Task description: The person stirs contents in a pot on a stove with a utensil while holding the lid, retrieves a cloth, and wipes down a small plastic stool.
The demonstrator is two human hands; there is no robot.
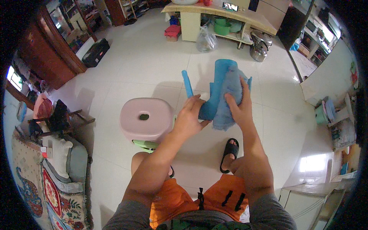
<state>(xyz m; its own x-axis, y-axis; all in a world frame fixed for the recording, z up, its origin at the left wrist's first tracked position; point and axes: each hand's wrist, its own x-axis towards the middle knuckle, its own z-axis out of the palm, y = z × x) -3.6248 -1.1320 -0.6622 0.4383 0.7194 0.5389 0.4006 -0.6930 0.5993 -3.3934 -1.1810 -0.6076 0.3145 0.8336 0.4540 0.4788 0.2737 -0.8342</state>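
A blue plastic piece (212, 100), curved and upright with a narrow arm on its left, is held up in front of me above the floor. What it is exactly, I cannot tell. My left hand (191, 115) grips its lower left part, fingers near the base of the narrow arm. A grey-blue cloth (228, 100) lies against its right side, and my right hand (240, 103) is closed around the cloth, pressing it to the plastic. Part of the piece is hidden behind the cloth.
A pink stool (146, 115) with a slot in its seat stands at my left. Ahead is a long table (195, 8) with green basins (222, 28), a plastic bag (206, 41) and a metal kettle (258, 53) below or beside it. A black case (95, 52) lies by the doorway.
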